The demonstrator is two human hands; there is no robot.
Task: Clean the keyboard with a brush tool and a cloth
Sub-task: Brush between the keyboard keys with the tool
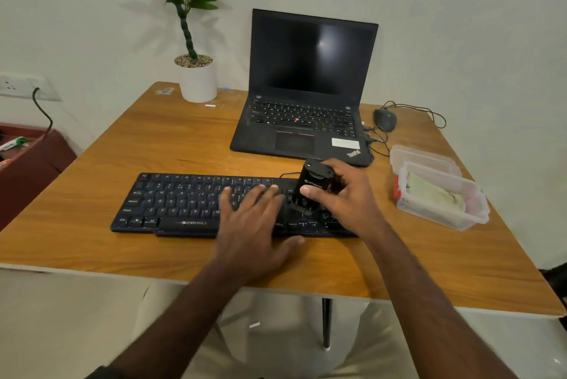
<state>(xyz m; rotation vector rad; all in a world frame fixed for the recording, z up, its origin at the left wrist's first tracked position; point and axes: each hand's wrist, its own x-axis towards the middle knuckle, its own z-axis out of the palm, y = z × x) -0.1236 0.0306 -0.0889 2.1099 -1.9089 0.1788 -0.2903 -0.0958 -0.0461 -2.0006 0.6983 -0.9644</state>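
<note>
Right grip (pixel 336 194) — STRIFF brush tool (pixel 310 191), ZEBRONICS keyboard (pixel 171 203)

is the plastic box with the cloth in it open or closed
Open. The plastic box has no lid on top, the cloth lies exposed inside, and the lid lies on the table behind it.

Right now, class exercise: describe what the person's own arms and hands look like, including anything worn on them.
Both forearms are bare, with no watch, ring or glove visible on the left hand or the right hand. A dark edge, perhaps a sleeve cuff, shows on the left arm at the bottom of the picture. The right arm shows no clothing in view.
</note>
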